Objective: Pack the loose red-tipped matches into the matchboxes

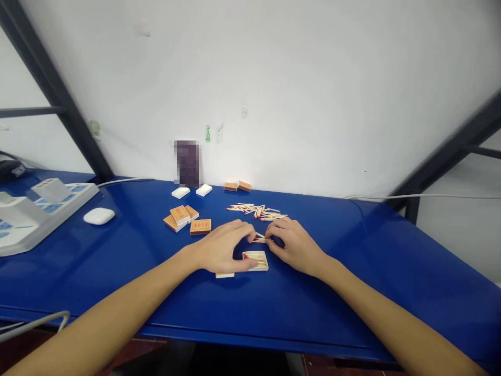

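Observation:
My right hand (293, 245) pinches a few matches (260, 237) between thumb and fingers, their red heads pointing left. My left hand (225, 245) arches over the table with thumb and fingers apart. Its fingertips are by the match heads, and its thumb lies at an open matchbox tray (264, 267). Inside this white tray lie several matches with red heads to the left. Partly hidden under my left hand is a flat white-edged piece (225, 275). Just beyond my hands is a loose pile of matches (258, 210).
Several orange matchboxes (200, 226) lie at left, with two more (230, 186) by the wall. Two white pieces (180, 192) rest before a blurred dark rectangle (188, 163). A white case (99, 215) and a power strip (74, 196) sit farther left on the blue table (332, 308).

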The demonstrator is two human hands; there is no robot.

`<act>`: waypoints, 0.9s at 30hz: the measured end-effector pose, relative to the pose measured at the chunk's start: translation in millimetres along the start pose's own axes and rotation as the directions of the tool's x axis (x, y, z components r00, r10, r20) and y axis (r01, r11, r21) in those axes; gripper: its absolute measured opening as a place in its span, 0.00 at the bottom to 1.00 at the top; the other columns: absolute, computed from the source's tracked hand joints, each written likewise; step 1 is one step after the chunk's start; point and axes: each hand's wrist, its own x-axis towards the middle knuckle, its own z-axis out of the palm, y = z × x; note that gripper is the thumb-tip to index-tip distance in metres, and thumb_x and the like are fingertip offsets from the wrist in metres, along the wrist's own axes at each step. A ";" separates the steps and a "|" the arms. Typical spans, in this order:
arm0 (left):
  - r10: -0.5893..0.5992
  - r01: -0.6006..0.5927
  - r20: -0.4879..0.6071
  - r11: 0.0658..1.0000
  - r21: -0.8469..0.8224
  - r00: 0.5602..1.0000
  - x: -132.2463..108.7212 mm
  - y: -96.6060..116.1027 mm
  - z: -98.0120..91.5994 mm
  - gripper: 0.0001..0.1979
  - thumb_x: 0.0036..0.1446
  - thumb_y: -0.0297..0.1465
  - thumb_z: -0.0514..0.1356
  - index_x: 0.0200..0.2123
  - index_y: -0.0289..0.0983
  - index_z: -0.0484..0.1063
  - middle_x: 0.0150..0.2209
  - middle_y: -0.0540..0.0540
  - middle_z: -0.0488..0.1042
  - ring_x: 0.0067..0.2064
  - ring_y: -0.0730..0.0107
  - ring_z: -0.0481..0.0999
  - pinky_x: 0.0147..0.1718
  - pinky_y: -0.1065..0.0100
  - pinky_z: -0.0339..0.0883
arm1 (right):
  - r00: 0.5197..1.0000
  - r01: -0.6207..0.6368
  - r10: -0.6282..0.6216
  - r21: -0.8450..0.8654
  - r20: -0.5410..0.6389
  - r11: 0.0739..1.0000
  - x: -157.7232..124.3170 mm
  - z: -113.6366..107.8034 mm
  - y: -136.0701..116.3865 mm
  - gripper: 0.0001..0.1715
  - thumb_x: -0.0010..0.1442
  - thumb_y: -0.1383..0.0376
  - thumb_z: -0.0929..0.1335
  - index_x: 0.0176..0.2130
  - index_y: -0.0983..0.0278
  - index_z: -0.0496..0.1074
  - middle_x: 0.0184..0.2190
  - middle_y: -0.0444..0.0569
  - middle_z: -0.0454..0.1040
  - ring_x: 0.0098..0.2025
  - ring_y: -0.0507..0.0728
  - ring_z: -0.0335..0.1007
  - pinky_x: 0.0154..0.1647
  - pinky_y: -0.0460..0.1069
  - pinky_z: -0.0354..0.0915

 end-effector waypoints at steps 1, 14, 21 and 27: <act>-0.006 0.006 -0.021 1.000 0.003 1.000 0.4 -1.7 -0.3 0.15 0.56 0.42 0.60 0.39 0.39 0.63 0.41 0.45 0.70 0.43 0.60 0.68 0.41 0.62 0.64 | 1.000 -0.002 0.002 0.000 -0.005 1.000 -0.1 -0.4 -0.3 0.05 0.62 0.69 0.65 0.35 0.61 0.72 0.36 0.48 0.75 0.42 0.58 0.68 0.43 0.52 0.59; -0.060 0.061 -0.027 0.996 0.064 0.998 1.8 -9.9 1.5 0.13 0.63 0.43 0.53 0.38 0.40 0.60 0.44 0.44 0.73 0.47 0.56 0.71 0.48 0.56 0.62 | 0.989 -0.143 0.147 -0.113 0.031 0.983 -1.0 -7.3 -4.2 0.03 0.55 0.68 0.67 0.29 0.62 0.68 0.28 0.46 0.73 0.33 0.56 0.66 0.34 0.50 0.52; -0.021 0.019 0.040 0.998 0.065 0.999 3.3 -3.0 1.7 0.11 0.63 0.41 0.54 0.39 0.39 0.60 0.41 0.46 0.73 0.43 0.57 0.72 0.47 0.58 0.61 | 0.990 -0.135 0.138 -0.089 0.026 0.987 -1.0 -5.5 -2.1 0.06 0.55 0.70 0.66 0.27 0.62 0.68 0.27 0.45 0.73 0.32 0.55 0.65 0.33 0.50 0.51; 0.000 -0.002 0.045 0.999 0.045 0.999 4.1 -1.5 0.8 0.11 0.63 0.41 0.54 0.40 0.39 0.60 0.39 0.47 0.72 0.43 0.58 0.72 0.47 0.59 0.60 | 0.993 -0.115 0.116 -0.037 0.024 0.993 -1.4 -5.4 -1.9 0.04 0.56 0.70 0.66 0.31 0.62 0.69 0.28 0.45 0.73 0.33 0.55 0.66 0.35 0.50 0.54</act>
